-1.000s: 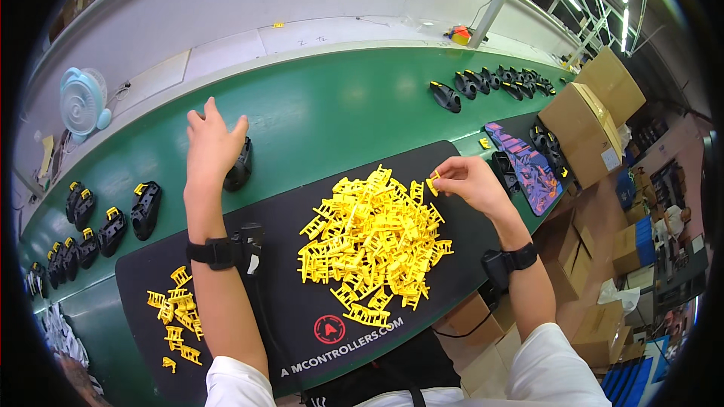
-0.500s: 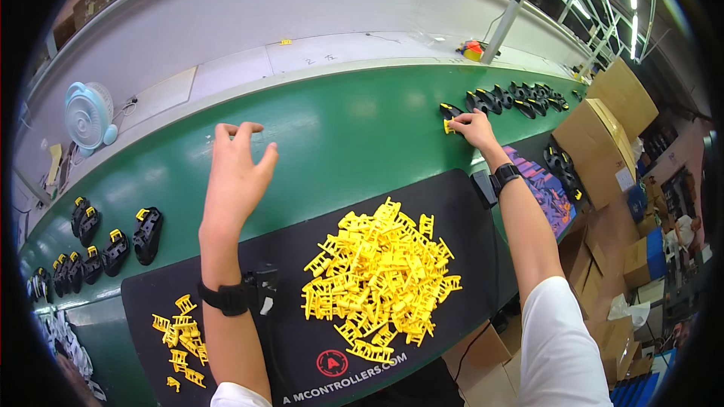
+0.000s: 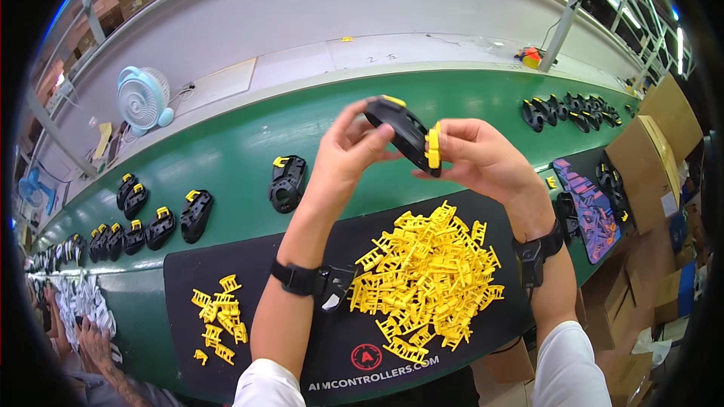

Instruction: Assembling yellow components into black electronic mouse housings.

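Note:
My left hand (image 3: 343, 152) is closed around a black, shoe-shaped plastic part (image 3: 398, 134), held tilted above the green bench. The part has a yellow piece on its upper end. At its lower right end, my right hand (image 3: 483, 158) pinches a yellow plastic clip (image 3: 433, 148), which touches the part or lies very close against it. The right fingertips are partly hidden behind the clip and part. Below the hands, a large pile of yellow clips (image 3: 422, 279) lies on a black mat (image 3: 264, 275). A smaller heap of clips (image 3: 219, 318) lies left of my left forearm.
Black parts with yellow pieces stand along the green bench (image 3: 241, 173) at left, one (image 3: 287, 183) nearest my left forearm. More black parts (image 3: 577, 111) stand at far right. A fan (image 3: 143, 98) is at back left, a cardboard box (image 3: 641, 158) at right, a co-worker's hand (image 3: 96, 343) at lower left.
My right hand has come back from the far-right row to the middle. My left hand, open and holding nothing before, has moved right and now holds the black part. The view has turned.

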`<state>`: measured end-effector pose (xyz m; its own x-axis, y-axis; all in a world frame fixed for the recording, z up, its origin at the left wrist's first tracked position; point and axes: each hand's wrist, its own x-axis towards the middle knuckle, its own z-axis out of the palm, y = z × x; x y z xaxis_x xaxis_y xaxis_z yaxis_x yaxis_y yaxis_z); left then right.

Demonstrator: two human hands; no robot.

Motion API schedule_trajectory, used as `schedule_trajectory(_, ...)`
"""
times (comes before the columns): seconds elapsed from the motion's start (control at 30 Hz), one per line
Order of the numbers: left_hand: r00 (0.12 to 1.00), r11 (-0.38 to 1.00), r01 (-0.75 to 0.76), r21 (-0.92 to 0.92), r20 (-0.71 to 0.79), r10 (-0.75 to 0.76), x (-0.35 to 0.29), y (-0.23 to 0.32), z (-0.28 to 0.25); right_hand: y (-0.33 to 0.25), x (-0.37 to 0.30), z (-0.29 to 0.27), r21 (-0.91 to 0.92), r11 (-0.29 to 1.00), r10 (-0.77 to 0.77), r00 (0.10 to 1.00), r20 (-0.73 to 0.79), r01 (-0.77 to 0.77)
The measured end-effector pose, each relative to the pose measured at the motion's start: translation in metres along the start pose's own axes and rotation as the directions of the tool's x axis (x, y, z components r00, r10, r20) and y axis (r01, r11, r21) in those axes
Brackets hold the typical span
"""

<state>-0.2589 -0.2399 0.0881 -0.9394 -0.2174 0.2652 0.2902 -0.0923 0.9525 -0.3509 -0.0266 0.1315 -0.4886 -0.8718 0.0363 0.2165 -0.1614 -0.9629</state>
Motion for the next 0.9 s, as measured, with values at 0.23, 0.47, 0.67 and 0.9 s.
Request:
schedule_trajectory(0.23, 0.976, 0.875, -0.096, -0.474, -0.217, -0.011, 0.003, 0.01, -0.015, -0.021, 0.018, 0.016, -0.262, 0.905, -0.388, 0.902, -0.188, 0.335)
schedule_trajectory(0.47, 0.983, 0.72, 0.184, -0.669, 0.117, -0.142, -0.001, 0.01, -0.017, -0.022, 0.021, 0.034, -0.252, 0.918, -0.366, 0.901, -0.234, 0.307)
schedule_trajectory(0.67, 0.996, 0.864, -0.083, -0.496, -0.064, 0.059, -0.005, 0.027, 0.005, -0.028, 0.014, 0.041, -0.518, 0.83, -0.363, 0.906, -0.218, 0.208)
schedule_trajectory(0.9, 0.969, 0.917, -0.208, -0.339, 0.053, 0.239, -0.01, 0.027, 0.015, -0.014, 0.021, 0.051, -0.752, 0.614, -0.608, 0.751, -0.257, 0.239)
